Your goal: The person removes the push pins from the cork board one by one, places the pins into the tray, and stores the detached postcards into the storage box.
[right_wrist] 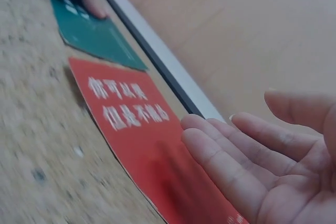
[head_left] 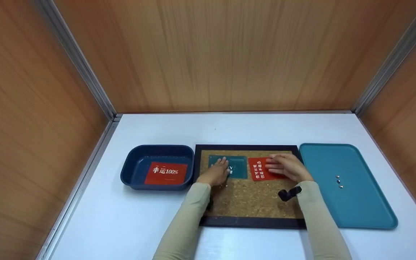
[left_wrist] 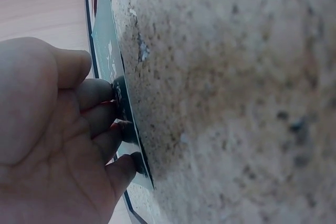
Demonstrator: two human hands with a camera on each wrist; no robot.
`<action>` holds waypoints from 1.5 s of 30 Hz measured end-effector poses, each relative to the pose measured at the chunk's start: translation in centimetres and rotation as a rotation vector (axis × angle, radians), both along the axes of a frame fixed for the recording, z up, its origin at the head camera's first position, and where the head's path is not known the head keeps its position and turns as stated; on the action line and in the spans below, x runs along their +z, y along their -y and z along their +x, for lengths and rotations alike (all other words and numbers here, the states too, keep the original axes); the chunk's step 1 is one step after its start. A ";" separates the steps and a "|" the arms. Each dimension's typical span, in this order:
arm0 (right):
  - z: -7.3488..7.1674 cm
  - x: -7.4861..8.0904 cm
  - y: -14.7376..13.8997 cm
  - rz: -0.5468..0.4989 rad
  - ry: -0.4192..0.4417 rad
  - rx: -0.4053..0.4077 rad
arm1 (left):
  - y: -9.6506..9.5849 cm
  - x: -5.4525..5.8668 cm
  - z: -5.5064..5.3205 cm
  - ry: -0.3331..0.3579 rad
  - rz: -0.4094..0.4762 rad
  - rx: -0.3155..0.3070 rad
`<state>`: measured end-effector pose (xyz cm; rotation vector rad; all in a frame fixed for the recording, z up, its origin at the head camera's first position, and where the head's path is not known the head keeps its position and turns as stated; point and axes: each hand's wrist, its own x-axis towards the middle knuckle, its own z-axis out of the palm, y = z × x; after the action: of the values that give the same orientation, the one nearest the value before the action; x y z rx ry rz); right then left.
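Observation:
A green card point(head_left: 238, 169) with white print lies on the upper left of a cork board point(head_left: 255, 200). My left hand point(head_left: 215, 173) rests on it, fingers extended; in the left wrist view, several fingertips point(left_wrist: 112, 88) touch the card's face. Just right of it lies a red card point(head_left: 256, 169) with two lines of white characters. Over that card's right part is my right hand point(head_left: 286, 167), its fingers loosely extended and holding nothing. The right wrist view has the right hand point(right_wrist: 278, 166) raised above the red card point(right_wrist: 123, 124), casting a shadow on it.
Left of the board stands a dark blue bin point(head_left: 132, 177) with another red card point(head_left: 164, 174) inside. A teal tray point(head_left: 359, 206) at the right holds several small shiny pieces point(head_left: 339, 181). Wood-grain walls point(head_left: 229, 54) enclose the white table point(head_left: 96, 220) behind and at both sides.

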<state>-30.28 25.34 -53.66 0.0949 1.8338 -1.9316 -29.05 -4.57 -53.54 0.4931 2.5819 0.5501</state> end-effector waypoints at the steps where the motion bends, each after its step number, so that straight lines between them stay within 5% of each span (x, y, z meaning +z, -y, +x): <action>1: 0.0 -0.1 0.3 -0.008 0.000 0.004 | 0.0 0.0 0.0 0.000 0.000 0.002; 20: -0.3 -1.3 5.0 -0.043 0.048 0.008 | -0.1 -0.2 -0.1 -0.008 0.004 0.000; 45: -0.4 -1.8 6.5 0.006 0.063 -0.014 | -0.3 -0.1 0.0 -0.007 -0.018 0.026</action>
<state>-30.72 18.88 -55.48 0.1691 1.8033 -1.9107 -29.01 -4.27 -53.60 0.4566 2.6010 0.5344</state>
